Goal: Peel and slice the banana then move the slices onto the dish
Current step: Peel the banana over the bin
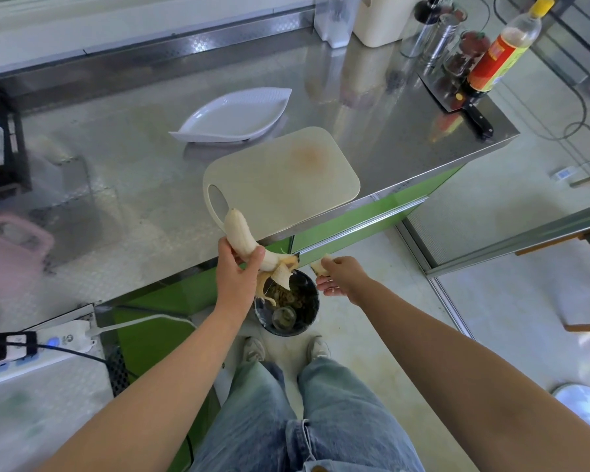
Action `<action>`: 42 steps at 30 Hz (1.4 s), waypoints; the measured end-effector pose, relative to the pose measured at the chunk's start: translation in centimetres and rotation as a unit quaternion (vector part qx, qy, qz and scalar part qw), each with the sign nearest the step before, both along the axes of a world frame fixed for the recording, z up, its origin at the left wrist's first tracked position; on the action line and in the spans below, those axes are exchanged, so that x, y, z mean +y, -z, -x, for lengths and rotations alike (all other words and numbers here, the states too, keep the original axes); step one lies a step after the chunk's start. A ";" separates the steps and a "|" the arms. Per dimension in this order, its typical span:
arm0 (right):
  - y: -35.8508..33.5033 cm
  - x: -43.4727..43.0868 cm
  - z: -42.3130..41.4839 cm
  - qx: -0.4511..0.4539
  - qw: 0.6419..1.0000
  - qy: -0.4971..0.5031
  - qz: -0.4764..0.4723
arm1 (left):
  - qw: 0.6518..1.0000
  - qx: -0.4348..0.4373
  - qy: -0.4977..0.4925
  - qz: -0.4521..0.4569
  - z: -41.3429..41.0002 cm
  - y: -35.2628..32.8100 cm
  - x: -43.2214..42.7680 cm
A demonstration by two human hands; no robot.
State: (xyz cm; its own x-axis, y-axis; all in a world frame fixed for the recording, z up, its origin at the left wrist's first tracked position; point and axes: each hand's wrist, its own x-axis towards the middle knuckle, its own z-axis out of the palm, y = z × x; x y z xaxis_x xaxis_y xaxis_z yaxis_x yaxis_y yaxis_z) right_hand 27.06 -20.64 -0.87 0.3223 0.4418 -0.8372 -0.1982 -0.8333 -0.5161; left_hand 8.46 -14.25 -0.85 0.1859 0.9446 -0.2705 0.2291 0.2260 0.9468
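I have my left hand [237, 270] with fingers curled round the mostly peeled banana [238, 229], at the board's [280, 178] near edge; my right hand [338, 275], nearer than the board, pinches a peel strip [321, 265]. The dish [235, 114] sits behind the board.
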 end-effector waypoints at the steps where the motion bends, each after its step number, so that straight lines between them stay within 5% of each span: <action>1: -0.1 0.0 0.1 -0.027 0.999 -0.045 0.013 | 1.000 0.000 -0.007 0.006 0.0 0.0 0.1; 4: 0.0 -0.2 0.2 -0.090 0.990 -0.105 0.010 | 0.999 -0.005 -0.026 0.024 0.0 0.1 0.1; 10: -1.0 0.8 1.8 0.101 0.992 -0.028 -0.075 | 0.998 -0.033 -0.015 0.048 -0.8 -0.3 -0.5; 16: -0.6 1.1 2.6 0.096 0.989 0.012 -0.111 | 0.996 -0.069 -0.011 0.052 -1.6 -0.6 -1.1; 20: -1.0 0.9 2.3 0.093 0.988 -0.052 -0.109 | 0.999 -0.033 0.011 0.014 -1.4 -0.6 -1.1; 28: -1.5 1.3 3.0 -0.037 0.978 -0.187 -0.080 | 0.998 0.008 0.041 -0.052 -1.6 -0.6 -1.5; 42: 0.3 1.5 3.9 -0.120 0.982 -0.134 -0.055 | 0.999 -0.003 0.019 -0.048 -1.9 -0.6 -2.1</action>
State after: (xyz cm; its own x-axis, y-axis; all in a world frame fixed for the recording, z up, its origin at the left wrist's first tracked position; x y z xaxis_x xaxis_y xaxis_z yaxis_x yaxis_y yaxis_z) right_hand 23.21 -19.18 -1.13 0.3638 0.6209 -0.6943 0.1586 -0.7759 -0.6107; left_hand 10.40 -16.34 -0.24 0.2234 0.9582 -0.1785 0.2303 0.1261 0.9649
